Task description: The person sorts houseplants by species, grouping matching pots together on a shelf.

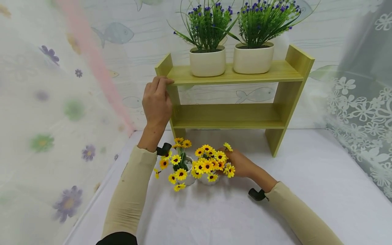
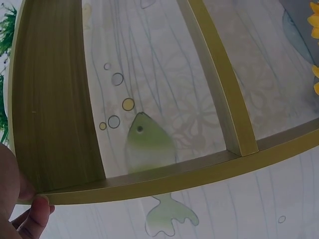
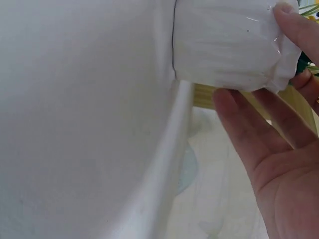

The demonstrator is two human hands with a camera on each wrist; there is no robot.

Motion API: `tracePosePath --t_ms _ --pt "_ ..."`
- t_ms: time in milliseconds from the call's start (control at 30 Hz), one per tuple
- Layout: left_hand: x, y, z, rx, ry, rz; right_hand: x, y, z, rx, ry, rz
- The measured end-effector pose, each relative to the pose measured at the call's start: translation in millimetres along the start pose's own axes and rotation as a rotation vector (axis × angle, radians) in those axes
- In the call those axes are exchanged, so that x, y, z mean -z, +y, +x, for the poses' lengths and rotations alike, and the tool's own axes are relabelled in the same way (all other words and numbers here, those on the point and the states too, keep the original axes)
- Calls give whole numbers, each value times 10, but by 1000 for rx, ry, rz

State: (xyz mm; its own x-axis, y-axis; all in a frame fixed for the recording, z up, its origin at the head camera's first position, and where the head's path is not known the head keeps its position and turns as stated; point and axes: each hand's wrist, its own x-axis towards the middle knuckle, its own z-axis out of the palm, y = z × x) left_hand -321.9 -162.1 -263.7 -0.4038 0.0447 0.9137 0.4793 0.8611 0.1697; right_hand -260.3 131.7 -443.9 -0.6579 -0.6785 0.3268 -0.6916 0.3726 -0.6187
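Observation:
My left hand [image 1: 157,102] grips the upper left corner of a wooden two-tier shelf [image 1: 232,115]. In the left wrist view, its thumb and fingers pinch the edge of the side panel [image 2: 149,185]. Down on the white cloth, my right hand [image 1: 240,165] holds a white pot [image 3: 224,45] of yellow sunflower-like artificial flowers [image 1: 209,165]. The right wrist view has the thumb at the pot's rim and the other fingers along its side. Just left of it stands a second white pot [image 1: 190,177] with similar yellow flowers [image 1: 180,174].
Two cream planters [image 1: 207,63] with purple-flowered plants stand side by side on the top board. White cloth [image 1: 214,214] covers the table. A patterned curtain [image 1: 101,102] hangs on the left, and lace [image 1: 364,112] on the right.

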Motion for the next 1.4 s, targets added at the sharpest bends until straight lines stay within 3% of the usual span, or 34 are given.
tracePosePath --t_ms 200,433,667,900,1033,1400 --pt "3 4 -16 5 -1 4 -36 -2 -24 36 43 -29" --pt "1 3 -41 5 1 3 -21 -58 -46 28 38 -62" --pt "28 -6 -71 19 1 15 101 -118 -41 57 70 -6" --pt "14 -23 -79 -1 -5 3 432 -195 -116 52 143 28" --pt "-9 -25 -72 -5 -5 -2 692 -276 -159 -4 186 11" --pt "-18 -26 -19 -9 21 -7 1347 -465 -84 -50 284 -58"
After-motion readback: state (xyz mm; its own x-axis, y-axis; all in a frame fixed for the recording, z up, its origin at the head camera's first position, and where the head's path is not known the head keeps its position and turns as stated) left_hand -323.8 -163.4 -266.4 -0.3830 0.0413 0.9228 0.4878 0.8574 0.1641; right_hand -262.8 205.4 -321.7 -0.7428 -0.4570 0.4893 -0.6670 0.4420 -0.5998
